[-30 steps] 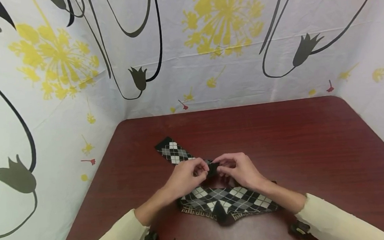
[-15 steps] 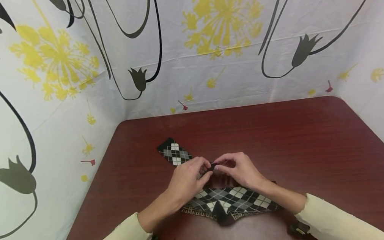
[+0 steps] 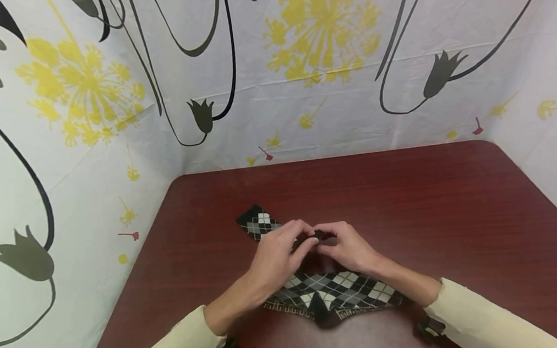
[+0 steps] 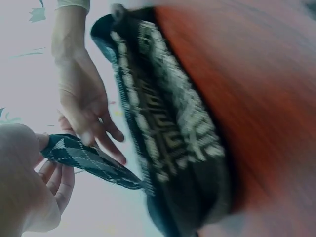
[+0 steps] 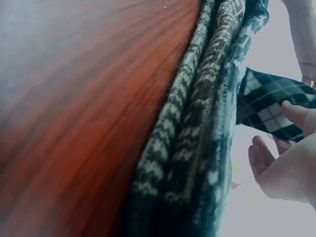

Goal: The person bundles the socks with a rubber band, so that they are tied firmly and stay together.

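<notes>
A black, grey and white argyle sock [image 3: 258, 223] lies slantwise on the table, its black end at the far left. My left hand [image 3: 280, 254] pinches its near part between thumb and fingers. Close beside it, my right hand [image 3: 348, 248] holds the dark end with bent fingers and thumb. In the right wrist view, the thumb lies over the sock [image 5: 266, 101], with fingers underneath. Nearer me rests more argyle knitwear [image 3: 338, 287], folded wide, with a black patch at its front middle and a patterned edge. My forearms partly cover its sides.
A dark red wood table [image 3: 409, 195] with rounded far corners carries everything. White fabric [image 3: 250, 82] printed with flowers hangs behind and at both sides. Dark wrist devices [image 3: 430, 327] sit under the sleeves.
My left hand has moved right, closer to the right hand, gathering the sock's near part. The sock's far end has slid right and toward me. The folded knitwear stays put.
</notes>
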Demonstrator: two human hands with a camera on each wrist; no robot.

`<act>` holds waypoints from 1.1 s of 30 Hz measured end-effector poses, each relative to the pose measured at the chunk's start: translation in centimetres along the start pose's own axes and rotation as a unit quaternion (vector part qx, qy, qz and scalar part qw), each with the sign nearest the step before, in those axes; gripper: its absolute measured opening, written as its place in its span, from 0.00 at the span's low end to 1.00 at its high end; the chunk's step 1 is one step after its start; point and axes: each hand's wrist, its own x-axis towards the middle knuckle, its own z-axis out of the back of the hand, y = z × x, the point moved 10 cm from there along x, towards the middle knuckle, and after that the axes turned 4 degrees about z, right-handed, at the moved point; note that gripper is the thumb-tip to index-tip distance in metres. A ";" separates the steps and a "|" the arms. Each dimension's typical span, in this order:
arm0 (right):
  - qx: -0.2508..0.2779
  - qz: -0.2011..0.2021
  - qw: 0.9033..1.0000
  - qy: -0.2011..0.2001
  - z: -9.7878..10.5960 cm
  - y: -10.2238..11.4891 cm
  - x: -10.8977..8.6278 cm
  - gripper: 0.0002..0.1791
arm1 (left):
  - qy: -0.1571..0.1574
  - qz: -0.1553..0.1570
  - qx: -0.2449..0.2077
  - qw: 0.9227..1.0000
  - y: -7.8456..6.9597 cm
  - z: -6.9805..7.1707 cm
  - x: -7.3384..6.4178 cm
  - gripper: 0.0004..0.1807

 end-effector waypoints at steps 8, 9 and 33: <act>-0.004 -0.010 1.000 -0.011 0.5 -0.4 0.3 0.08 | -0.018 0.011 -0.115 0.993 -1.8 2.6 1.1 0.04; -0.008 -0.011 1.000 -0.011 0.5 -0.5 0.3 0.07 | -0.020 0.014 -0.133 0.991 -1.9 2.9 1.2 0.04; -0.094 -0.047 0.994 0.023 2.3 -3.0 -0.6 0.12 | -0.177 0.044 -0.302 0.936 -0.3 12.2 1.0 0.03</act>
